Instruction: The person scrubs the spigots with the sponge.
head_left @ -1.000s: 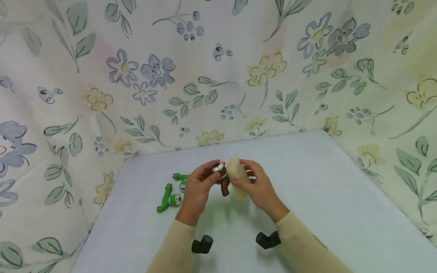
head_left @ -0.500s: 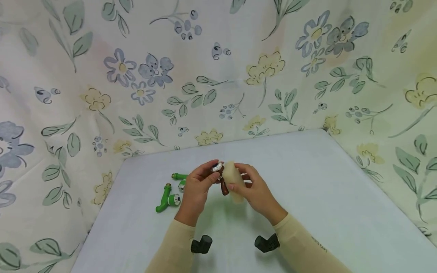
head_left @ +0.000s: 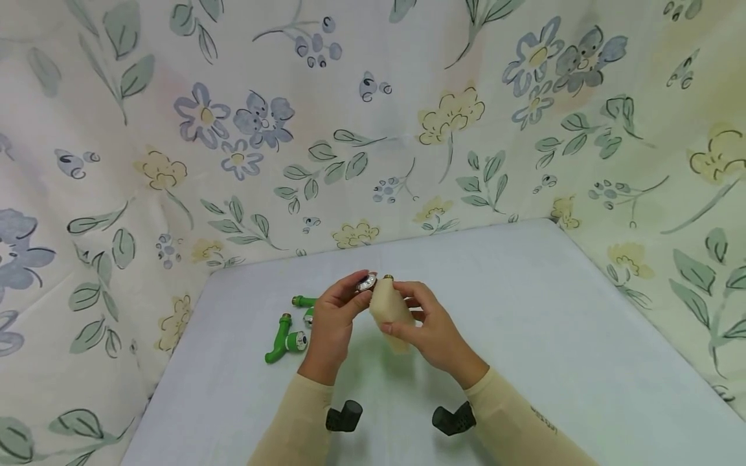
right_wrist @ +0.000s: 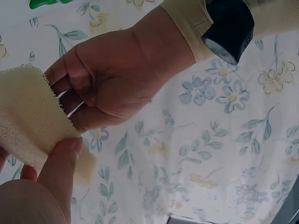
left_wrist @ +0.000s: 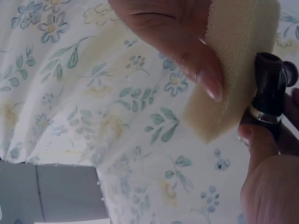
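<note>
Across the back, flowered cloth (head_left: pixel 326 110), with a pale table (head_left: pixel 524 336) in front. At the left, a green tap (head_left: pixel 281 345), long axis running near to far, brass end pointing away, spout curving toward the near left, silver-faced knob pointing right. Just beyond, a second green tap (head_left: pixel 303 302), brass end pointing left, partly hidden behind the left hand (head_left: pixel 333 317). Below that hand, a beige sleeve (head_left: pixel 300 421) and a black camera (head_left: pixel 345 416). Thumb and fingers of the left hand pinching a brown tap (left_wrist: pixel 268 93), fingers slightly apart in the right wrist view, tips hidden there by the sponge (head_left: pixel 389 310). Held up over the middle of the table, that tap: silver knob face turned upward in the head view, body mostly covered by the sponge; in the left wrist view, long axis nearly upright, round end pointing up, metal ring low down near the thumb. Close on its right, the cream sponge, long axis running near to far, near end leaning right; impossible to tell whether touching the tap. Next, the right hand (head_left: pixel 428 327), pinching the sponge, thumb on the near face, gaps between the other fingers. Lastly, another black camera (head_left: pixel 454 419) and a lettered sleeve (head_left: pixel 524 417).
</note>
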A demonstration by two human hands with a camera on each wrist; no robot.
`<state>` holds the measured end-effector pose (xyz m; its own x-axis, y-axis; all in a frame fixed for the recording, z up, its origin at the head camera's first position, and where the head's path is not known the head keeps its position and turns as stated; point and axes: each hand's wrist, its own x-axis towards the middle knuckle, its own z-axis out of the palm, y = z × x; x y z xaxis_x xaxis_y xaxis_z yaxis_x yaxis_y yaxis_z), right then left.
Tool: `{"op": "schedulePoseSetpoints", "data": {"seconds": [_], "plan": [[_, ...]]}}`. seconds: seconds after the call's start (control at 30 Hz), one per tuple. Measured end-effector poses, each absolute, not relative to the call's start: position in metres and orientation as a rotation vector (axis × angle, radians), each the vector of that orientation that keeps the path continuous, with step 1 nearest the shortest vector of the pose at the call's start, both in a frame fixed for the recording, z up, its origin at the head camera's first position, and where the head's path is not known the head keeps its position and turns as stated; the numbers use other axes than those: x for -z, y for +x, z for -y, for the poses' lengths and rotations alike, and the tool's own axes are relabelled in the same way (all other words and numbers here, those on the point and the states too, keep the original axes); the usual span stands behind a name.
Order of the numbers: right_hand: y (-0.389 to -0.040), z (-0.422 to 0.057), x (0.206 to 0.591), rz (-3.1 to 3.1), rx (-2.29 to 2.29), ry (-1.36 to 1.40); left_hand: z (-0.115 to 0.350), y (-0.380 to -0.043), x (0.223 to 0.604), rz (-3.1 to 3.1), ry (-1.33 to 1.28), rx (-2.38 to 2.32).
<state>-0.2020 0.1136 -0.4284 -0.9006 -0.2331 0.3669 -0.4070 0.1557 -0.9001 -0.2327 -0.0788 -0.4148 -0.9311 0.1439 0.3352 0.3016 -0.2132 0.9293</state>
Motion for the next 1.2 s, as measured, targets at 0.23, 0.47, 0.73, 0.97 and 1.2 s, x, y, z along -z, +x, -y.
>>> {"op": "schedulePoseSetpoints", "data": {"seconds": [0.23,0.47,0.73,0.97,1.2], "plan": [[-0.206,-0.117,0.429,2.294,-1.844,0.61,0.081,-0.232,0.416,1.876,-0.59,2.356],[-0.213,-0.125,0.434,2.3,-1.814,0.512,0.084,-0.228,0.414,1.896,-0.62,2.397],[-0.21,-0.128,0.413,2.324,-1.776,0.439,0.084,-0.227,0.413,1.838,-0.632,2.459],[-0.223,-0.136,0.436,2.37,-1.786,0.346,0.082,-0.228,0.415,1.821,-0.623,2.497],[-0.218,-0.128,0.438,2.346,-1.814,0.428,0.083,-0.23,0.418,1.824,-0.616,2.475]]}}
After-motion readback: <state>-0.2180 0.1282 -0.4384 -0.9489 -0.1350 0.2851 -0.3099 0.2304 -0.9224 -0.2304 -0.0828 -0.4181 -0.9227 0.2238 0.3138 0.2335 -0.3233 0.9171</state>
